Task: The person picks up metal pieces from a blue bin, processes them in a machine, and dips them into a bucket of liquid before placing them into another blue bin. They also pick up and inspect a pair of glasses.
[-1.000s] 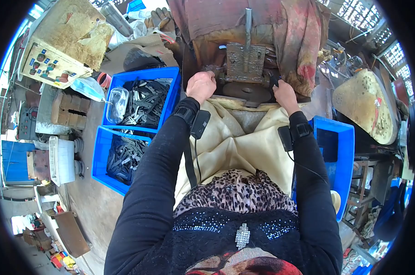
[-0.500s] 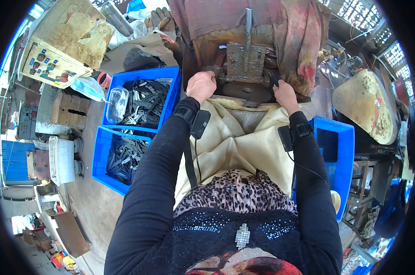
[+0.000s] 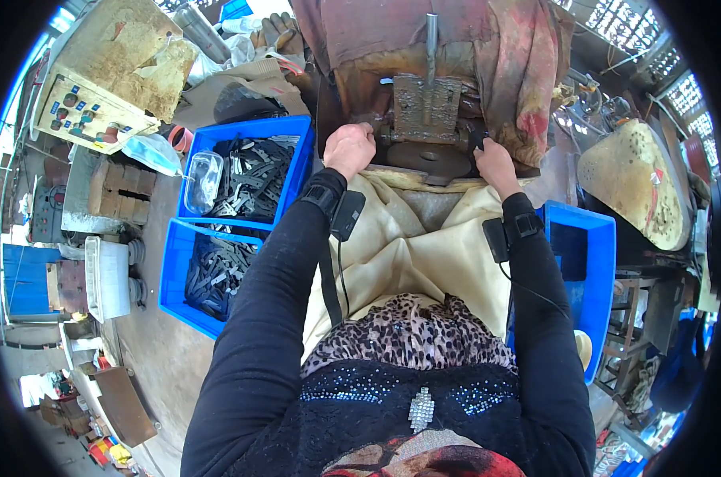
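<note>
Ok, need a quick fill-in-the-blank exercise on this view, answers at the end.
1. The round disc lies ____ the left hand and the right hand.
2. Both bins of dark strips are coloured ____.
3. Those bins stand on the person's ____ side.
4. The wrist straps are coloured ____.

Missing: between; blue; left; black.

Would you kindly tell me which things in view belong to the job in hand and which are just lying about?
Probably in use:
round disc, between left hand and right hand
rusty-looking block behind it
dark strips in the left-side blue bins

Apparently lying about:
work glove
cardboard
clear plastic container
</note>
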The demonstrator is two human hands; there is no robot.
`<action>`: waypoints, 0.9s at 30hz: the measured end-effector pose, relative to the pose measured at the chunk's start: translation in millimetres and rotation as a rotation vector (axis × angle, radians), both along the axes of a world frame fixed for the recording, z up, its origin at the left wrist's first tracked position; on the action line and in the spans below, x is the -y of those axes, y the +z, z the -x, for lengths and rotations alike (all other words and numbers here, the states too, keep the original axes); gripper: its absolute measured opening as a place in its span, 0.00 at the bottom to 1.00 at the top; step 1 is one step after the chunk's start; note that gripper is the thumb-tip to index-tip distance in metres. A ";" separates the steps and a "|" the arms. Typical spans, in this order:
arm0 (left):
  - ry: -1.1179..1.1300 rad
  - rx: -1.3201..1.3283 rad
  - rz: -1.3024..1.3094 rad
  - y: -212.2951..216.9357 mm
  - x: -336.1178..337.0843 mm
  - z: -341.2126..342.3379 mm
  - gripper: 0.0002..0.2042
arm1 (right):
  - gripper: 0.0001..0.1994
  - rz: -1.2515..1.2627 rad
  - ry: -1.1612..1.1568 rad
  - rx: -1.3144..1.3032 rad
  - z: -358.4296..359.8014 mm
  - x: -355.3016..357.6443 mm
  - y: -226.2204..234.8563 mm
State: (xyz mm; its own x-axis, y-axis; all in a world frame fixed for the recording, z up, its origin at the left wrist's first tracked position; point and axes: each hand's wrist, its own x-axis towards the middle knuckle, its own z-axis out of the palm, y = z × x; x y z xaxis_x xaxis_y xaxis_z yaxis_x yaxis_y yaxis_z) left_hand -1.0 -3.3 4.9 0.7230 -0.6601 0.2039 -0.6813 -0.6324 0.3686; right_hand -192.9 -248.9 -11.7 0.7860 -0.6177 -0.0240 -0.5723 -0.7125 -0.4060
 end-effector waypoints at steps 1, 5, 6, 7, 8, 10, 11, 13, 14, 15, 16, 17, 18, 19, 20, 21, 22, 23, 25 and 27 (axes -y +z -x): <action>0.002 0.001 -0.002 -0.2 0.0 -0.1 0.09 | 0.14 -0.010 -0.006 -0.006 -0.2 0.2 -0.1; -0.003 -0.010 0.013 -0.3 0.0 -0.7 0.10 | 0.14 0.003 -0.002 0.004 0.3 0.0 -1.1; -0.002 -0.023 0.005 -0.1 0.0 -0.9 0.10 | 0.14 0.023 0.005 0.017 0.8 -0.4 -1.5; 0.000 -0.033 -0.003 0.1 -0.1 -1.1 0.10 | 0.14 0.042 0.013 0.029 1.2 -0.8 -1.7; 0.000 -0.036 -0.004 0.3 -0.2 -1.1 0.10 | 0.14 0.043 0.013 0.028 1.3 -0.8 -1.9; 0.002 -0.036 -0.004 0.6 -0.2 -1.1 0.11 | 0.14 0.047 0.011 0.028 1.3 -0.7 -2.0; 0.002 -0.039 -0.009 0.7 -0.2 -1.2 0.11 | 0.14 0.043 0.013 0.024 1.1 -0.7 -2.0; 0.003 -0.043 -0.020 1.0 -0.1 -1.2 0.11 | 0.14 0.041 0.012 0.018 1.0 -0.6 -1.8; 0.005 -0.042 -0.018 1.1 -0.1 -1.1 0.11 | 0.14 0.044 0.015 0.017 0.8 -0.7 -1.7; 0.007 -0.041 -0.015 1.1 0.0 -1.1 0.11 | 0.14 0.048 0.017 0.017 0.7 -0.9 -1.6; 0.009 -0.039 -0.013 1.2 0.2 -1.2 0.11 | 0.14 0.054 0.014 0.015 0.7 -1.2 -1.3; 0.008 -0.043 -0.018 1.2 0.3 -1.3 0.11 | 0.14 0.055 0.016 0.016 0.7 -1.4 -1.0; 0.008 -0.047 -0.023 1.2 0.4 -1.4 0.11 | 0.14 0.058 0.014 0.014 0.8 -1.6 -0.8; 0.008 -0.050 -0.029 1.2 0.4 -1.5 0.11 | 0.14 0.062 0.011 0.013 0.8 -1.8 -0.7; 0.004 -0.046 -0.029 1.2 0.5 -1.6 0.11 | 0.14 0.064 0.016 0.013 0.9 -1.7 -0.7; 0.000 -0.042 -0.029 1.3 0.5 -1.7 0.11 | 0.14 0.068 0.021 0.013 0.9 -1.5 -0.8; -0.004 -0.038 -0.030 1.4 0.5 -1.7 0.11 | 0.14 0.074 0.023 0.011 0.9 -1.1 -1.1; -0.004 -0.039 -0.028 1.7 0.4 -1.5 0.11 | 0.14 0.071 0.024 0.012 0.9 -0.8 -1.8; -0.005 -0.042 -0.026 2.4 0.1 -1.0 0.11 | 0.14 0.074 0.023 0.016 1.2 -0.1 -3.6; -0.002 -0.053 -0.027 3.5 0.0 -0.3 0.11 | 0.13 0.069 0.021 0.051 1.3 0.1 -5.6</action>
State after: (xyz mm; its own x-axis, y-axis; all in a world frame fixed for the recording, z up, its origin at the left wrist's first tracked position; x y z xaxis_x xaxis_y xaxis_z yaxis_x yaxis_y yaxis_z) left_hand -0.7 -3.2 8.4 0.7312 -0.6661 0.1475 -0.6625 -0.6416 0.3866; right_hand -194.3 -249.0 -17.3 0.7979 -0.5999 0.0589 -0.5367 -0.7514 -0.3838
